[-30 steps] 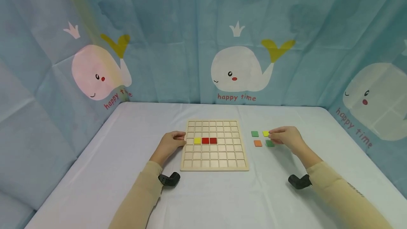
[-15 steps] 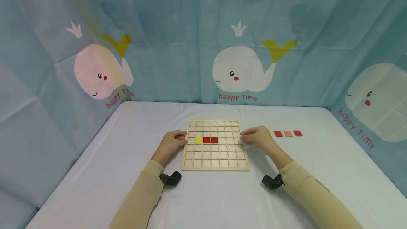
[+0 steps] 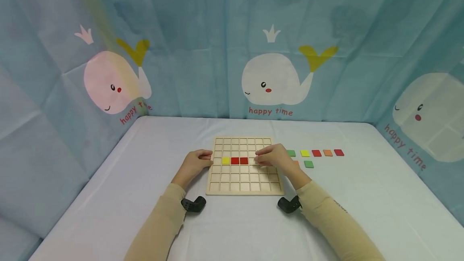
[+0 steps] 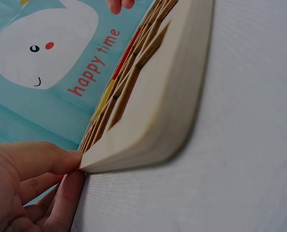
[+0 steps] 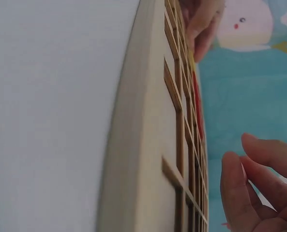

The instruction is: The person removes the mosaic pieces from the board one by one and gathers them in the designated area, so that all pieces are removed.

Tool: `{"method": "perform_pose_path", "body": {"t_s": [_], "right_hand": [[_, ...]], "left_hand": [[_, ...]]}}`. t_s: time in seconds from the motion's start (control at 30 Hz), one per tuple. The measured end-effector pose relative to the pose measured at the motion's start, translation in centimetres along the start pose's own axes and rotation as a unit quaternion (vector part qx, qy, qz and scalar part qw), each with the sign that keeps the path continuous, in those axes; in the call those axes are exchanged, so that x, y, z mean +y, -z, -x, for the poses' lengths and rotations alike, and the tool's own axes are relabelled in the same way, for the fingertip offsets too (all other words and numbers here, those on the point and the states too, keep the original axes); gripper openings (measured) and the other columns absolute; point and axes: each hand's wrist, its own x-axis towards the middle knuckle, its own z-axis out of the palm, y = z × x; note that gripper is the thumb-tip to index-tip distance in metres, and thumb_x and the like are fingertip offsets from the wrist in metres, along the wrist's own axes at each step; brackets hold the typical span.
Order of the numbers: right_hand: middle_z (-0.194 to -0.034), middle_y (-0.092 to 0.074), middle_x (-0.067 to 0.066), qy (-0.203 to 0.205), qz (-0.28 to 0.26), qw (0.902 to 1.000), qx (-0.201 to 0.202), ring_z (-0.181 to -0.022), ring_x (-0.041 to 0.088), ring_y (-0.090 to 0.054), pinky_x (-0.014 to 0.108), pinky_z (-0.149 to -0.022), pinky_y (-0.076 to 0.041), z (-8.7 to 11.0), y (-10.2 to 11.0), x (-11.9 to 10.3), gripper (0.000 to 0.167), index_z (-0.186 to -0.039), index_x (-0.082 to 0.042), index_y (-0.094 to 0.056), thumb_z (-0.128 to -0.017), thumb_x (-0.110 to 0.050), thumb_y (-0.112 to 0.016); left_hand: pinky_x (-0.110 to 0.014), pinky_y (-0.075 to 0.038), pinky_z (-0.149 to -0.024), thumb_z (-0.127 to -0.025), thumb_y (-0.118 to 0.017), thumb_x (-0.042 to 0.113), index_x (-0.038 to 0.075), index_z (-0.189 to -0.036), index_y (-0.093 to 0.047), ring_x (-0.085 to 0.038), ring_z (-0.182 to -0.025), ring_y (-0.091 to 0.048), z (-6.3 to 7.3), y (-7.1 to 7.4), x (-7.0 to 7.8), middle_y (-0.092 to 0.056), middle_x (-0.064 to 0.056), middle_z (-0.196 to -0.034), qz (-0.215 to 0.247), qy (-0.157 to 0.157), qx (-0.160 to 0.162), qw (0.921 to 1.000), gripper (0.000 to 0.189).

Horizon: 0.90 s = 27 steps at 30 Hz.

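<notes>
A square wooden grid board (image 3: 235,186) lies on the white table. Its middle row holds a yellow tile (image 3: 226,160) and two red tiles (image 3: 239,160). At the board's left edge my left hand (image 3: 193,166) grips the rim between thumb and curled fingers, also seen in the left wrist view. My right hand (image 3: 279,159) hovers over the board's right half, fingertips near the cells beside the red tiles. In the right wrist view its thumb and fingers (image 5: 233,179) are bent toward each other. No tile shows between them; a thin one could be hidden.
To the board's right lie loose tiles: green (image 3: 291,153), yellow (image 3: 305,153), red (image 3: 316,153), orange (image 3: 328,153) and red (image 3: 338,152). Nearer are another green tile (image 3: 309,164) and an orange tile (image 3: 296,163) partly behind the right hand. A whale-printed curtain (image 3: 203,83) borders the table.
My right hand has moved left from the loose tiles, across the board's right edge, to above its cells. The left hand and the board have stayed put.
</notes>
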Motion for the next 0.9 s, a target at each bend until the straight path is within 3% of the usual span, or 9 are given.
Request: {"method": "perform_pose_path", "body": {"t_s": [0.43,0.67,0.9], "right_hand": [[-0.100,-0.076,0.017,0.013,-0.049,0.9982,-0.034,-0.073,0.013,-0.072,0.030,-0.075,-0.061,-0.9,-2.4,-0.4,0.030,-0.113,0.006,-0.071,-0.086,-0.006,-0.074],[-0.105,-0.075,0.017,0.001,-0.041,0.9990,-0.020,-0.076,0.013,-0.073,0.029,-0.074,-0.060,-0.9,-2.8,-0.4,0.030,-0.112,0.005,-0.072,-0.085,-0.006,-0.076],[-0.108,-0.074,0.015,0.003,0.001,0.9997,-0.024,-0.074,0.012,-0.073,0.027,-0.074,-0.060,-1.1,-2.9,-0.1,0.026,-0.107,0.001,-0.075,-0.083,-0.008,-0.078]], "left_hand": [[-0.037,-0.051,-0.094,-0.089,-0.070,0.007,0.004,-0.131,-0.063,-0.025,-0.110,-0.063,0.1,0.1,0.1,-0.067,-0.015,-0.119,0.002,0.006,0.003,1.0000,0.042],[-0.038,-0.052,-0.094,-0.089,-0.070,0.008,0.004,-0.130,-0.064,-0.026,-0.110,-0.064,0.3,0.1,0.2,-0.068,-0.015,-0.118,0.000,0.009,-0.001,1.0000,0.041],[-0.038,-0.051,-0.094,-0.089,-0.071,0.007,0.004,-0.129,-0.064,-0.025,-0.108,-0.064,0.1,-0.1,0.2,-0.069,-0.014,-0.116,-0.004,0.005,0.002,1.0000,0.042]]}}
